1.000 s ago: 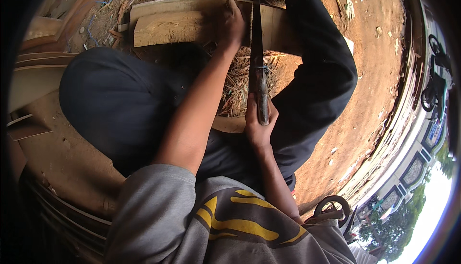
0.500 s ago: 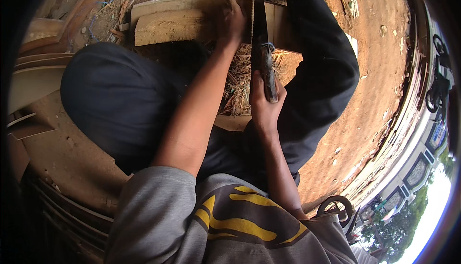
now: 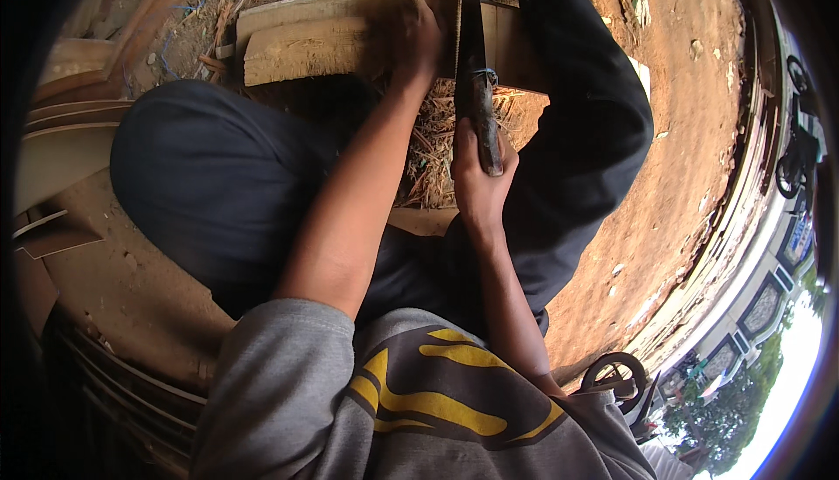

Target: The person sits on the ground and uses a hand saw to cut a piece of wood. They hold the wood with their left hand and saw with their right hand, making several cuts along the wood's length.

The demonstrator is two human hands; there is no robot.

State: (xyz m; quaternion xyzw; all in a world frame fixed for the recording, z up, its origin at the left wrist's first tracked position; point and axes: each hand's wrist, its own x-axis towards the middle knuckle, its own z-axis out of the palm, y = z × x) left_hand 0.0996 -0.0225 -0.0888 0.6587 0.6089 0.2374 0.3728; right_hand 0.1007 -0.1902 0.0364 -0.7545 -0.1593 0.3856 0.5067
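Note:
My right hand [image 3: 483, 179] is closed round the worn wooden handle [image 3: 484, 113] of a handsaw. The saw's dark blade [image 3: 472, 30] points away from me and crosses a pale wooden board [image 3: 507, 34], its toothed edge on the left. My left hand [image 3: 420, 39] bears down on the board just left of the blade, its fingers bent and partly in shadow. A shorter, rough-faced piece of wood [image 3: 306, 50] lies along the board's near left part. Part of the board's right end is hidden behind my right leg.
My bent legs in dark trousers [image 3: 210, 192] flank the work. Wood shavings [image 3: 430, 148] litter the ground beneath and beyond it. Curved wooden pieces [image 3: 70, 144] are stacked at the left, and planks [image 3: 131, 393] at the lower left. Bare earth [image 3: 673, 174] stretches to the right.
My right hand and the saw have slid a little away from me across the board. My left hand and the board have stayed nearly in place.

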